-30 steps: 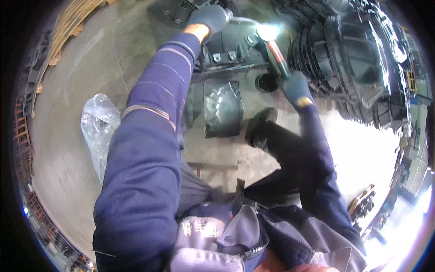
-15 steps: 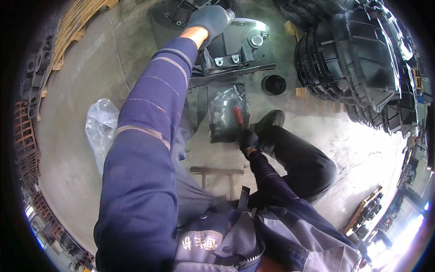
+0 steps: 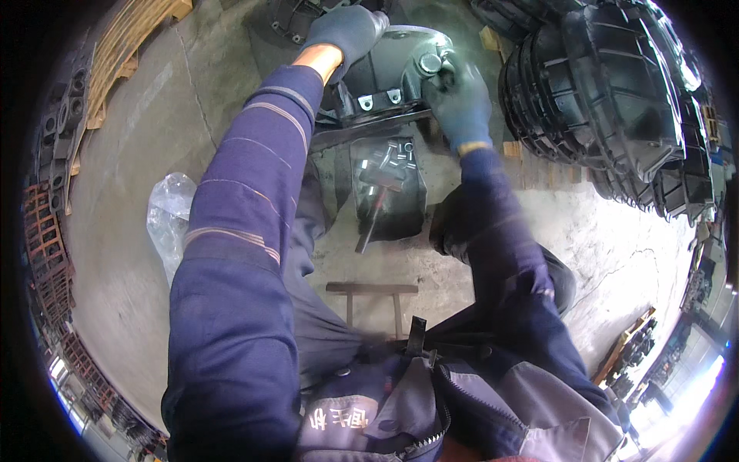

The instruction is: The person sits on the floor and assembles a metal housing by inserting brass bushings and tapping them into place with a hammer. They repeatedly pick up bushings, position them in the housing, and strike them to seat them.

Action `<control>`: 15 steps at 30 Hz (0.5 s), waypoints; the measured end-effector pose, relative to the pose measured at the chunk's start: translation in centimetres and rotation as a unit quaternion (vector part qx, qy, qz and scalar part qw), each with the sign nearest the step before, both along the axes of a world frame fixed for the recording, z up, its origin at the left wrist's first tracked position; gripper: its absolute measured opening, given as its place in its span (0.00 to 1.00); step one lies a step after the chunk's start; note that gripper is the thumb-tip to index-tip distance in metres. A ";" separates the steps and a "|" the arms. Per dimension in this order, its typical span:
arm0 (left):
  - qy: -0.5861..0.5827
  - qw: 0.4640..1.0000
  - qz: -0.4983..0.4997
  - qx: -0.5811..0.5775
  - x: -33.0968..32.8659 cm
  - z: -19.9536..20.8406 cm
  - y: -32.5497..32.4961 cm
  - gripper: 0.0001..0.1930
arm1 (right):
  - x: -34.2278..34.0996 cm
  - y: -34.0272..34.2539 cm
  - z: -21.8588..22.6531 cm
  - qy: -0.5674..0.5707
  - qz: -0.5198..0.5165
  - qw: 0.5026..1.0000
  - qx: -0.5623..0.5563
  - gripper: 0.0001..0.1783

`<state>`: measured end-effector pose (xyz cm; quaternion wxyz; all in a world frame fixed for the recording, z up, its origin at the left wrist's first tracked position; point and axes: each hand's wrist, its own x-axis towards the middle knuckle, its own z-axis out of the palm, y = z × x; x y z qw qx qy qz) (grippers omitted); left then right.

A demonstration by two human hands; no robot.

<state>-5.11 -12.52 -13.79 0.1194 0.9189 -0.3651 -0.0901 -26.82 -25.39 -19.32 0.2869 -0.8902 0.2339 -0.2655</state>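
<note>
A black cast metal housing (image 3: pixel 389 65) with a round ringed boss (image 3: pixel 429 64) stands on the floor ahead of me. My left hand (image 3: pixel 346 35), in a grey glove, is closed at the top left edge of the housing; its fingertips are partly hidden. On the other side, my right hand (image 3: pixel 462 100), also gloved, curls against the housing beside the boss. Nearer to me lies a dark tray (image 3: pixel 404 219) with several small shiny metal sleeves (image 3: pixel 400 154) at its far end. A hammer (image 3: pixel 377 202) with a reddish handle rests across the tray.
Large black ribbed housings (image 3: pixel 596 92) are stacked at the right. A clear plastic bag (image 3: pixel 171 212) lies on the floor at the left. A metal stool frame (image 3: pixel 372 289) shows between my legs. Wooden pallets (image 3: pixel 131 54) stand at the far left.
My right hand has let go of the hammer, leaving it on the tray, and has moved up and forward to the right side of the housing. The left hand stays at the housing's edge.
</note>
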 end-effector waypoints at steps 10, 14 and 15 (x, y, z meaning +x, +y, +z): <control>0.037 0.999 0.021 0.002 -0.4 0.8 0.0 0.29 | -2.5 -2.6 3.2 -0.029 0.049 0.995 0.082 0.12; 0.027 0.999 -0.009 -0.027 -0.5 0.8 0.1 0.29 | -9.7 2.5 -6.8 0.117 0.002 0.985 0.123 0.18; 0.021 0.999 -0.004 -0.026 -0.5 0.8 0.1 0.29 | -10.9 4.0 -9.2 0.155 -0.009 0.970 0.189 0.18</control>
